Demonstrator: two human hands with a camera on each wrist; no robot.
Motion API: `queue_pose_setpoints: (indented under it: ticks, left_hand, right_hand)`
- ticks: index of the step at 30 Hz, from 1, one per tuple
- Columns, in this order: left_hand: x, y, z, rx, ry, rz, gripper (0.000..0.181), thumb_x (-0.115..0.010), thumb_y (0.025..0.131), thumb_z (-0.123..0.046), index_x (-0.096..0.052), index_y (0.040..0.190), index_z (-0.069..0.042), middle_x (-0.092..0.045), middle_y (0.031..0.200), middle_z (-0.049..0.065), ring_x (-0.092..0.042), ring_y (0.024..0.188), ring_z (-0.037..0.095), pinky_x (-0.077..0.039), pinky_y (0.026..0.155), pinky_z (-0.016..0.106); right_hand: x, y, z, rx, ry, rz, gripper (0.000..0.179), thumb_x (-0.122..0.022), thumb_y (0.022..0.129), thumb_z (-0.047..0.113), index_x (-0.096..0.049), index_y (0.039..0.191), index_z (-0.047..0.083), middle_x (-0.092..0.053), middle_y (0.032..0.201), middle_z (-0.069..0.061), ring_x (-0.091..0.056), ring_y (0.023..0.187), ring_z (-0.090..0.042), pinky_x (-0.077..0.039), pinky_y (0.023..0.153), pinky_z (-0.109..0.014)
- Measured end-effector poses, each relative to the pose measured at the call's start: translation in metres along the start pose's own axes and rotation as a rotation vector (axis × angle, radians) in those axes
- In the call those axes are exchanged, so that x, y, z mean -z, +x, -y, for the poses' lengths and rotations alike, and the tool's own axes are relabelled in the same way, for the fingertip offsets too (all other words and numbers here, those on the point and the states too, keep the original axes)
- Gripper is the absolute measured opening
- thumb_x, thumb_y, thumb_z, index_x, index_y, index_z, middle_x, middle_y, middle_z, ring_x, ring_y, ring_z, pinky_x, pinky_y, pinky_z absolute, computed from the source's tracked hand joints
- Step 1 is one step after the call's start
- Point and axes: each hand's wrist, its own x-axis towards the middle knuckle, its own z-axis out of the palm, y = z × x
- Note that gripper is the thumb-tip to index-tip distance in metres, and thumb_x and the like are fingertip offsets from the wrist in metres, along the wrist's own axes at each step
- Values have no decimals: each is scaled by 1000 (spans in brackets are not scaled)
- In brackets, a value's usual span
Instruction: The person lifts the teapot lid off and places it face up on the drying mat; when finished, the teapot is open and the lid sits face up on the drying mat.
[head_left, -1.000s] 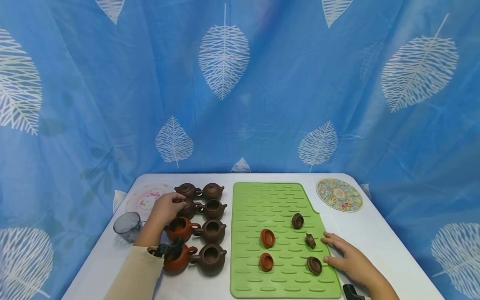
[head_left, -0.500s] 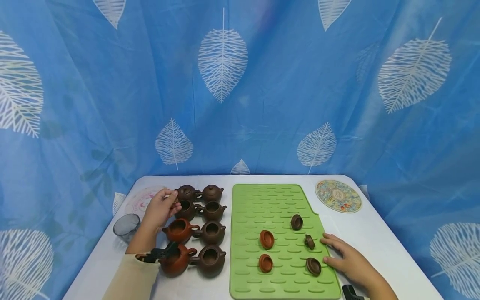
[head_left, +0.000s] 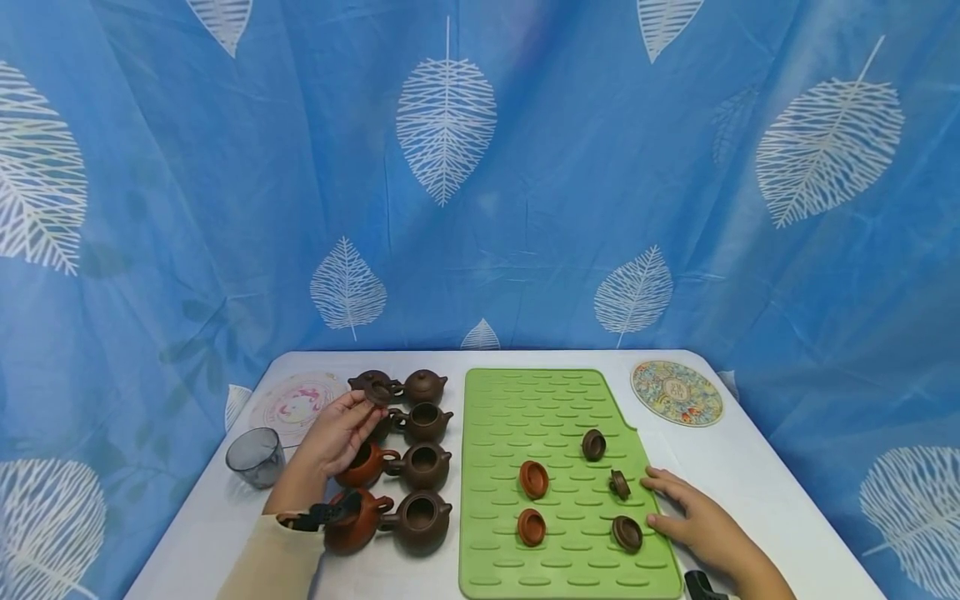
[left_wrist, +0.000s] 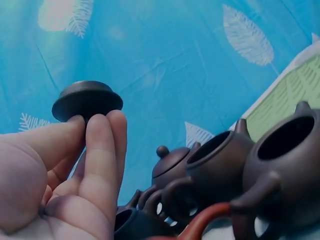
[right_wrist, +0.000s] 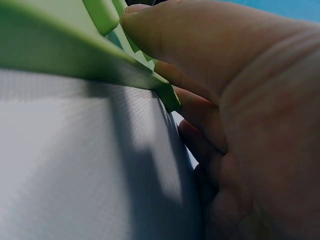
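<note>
The lid is a small, round, dark brown clay piece with a flared rim, held off the worktop at the fingertips of the left hand, its rim roughly level in the left wrist view. It hangs over the left column of teapots, just in front of the rear lidded pot and above the open dark pot behind the red one.

A staged recording setup: leaf-print blue curtain behind a white table.
</note>
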Motion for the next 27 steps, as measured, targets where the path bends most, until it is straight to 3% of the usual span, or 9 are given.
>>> queue_pose_setpoints:
  ticks: [7,14,22,27]
  left_hand:
    - [-5,1,2,26,-83,0,26,-47,110,0,-67,116,-15,-71,119,-3,-73,110,7,-51,104,20]
    - [-16,3,3,49,-75,-14,23,-46,110,0,-62,124,-10,-69,120,-2,-73,110,7,-50,105,20]
    - [-40,14,4,77,-48,34,26,-46,111,0,-48,137,-1,-63,125,5,-73,109,11,-50,104,19]
    - [-61,19,7,106,-66,75,28,-47,110,-1,-49,138,-2,-65,123,7,-74,107,11,-53,100,18]
  right_hand:
    - [-1,0,-1,-9,9,6,68,-77,93,44,-58,147,7,-37,166,-22,-21,154,-52,-30,117,-72]
    - [0,1,-3,-10,0,8,68,-77,93,44,-59,147,7,-37,166,-22,-22,154,-52,-31,116,-72]
    - [-2,4,-4,-7,7,-10,70,-78,92,45,-59,147,8,-38,165,-22,-23,154,-52,-29,118,-71]
    - [-1,3,-3,-8,18,-9,69,-78,92,44,-59,147,7,-37,165,-22,-22,154,-52,-29,118,-72]
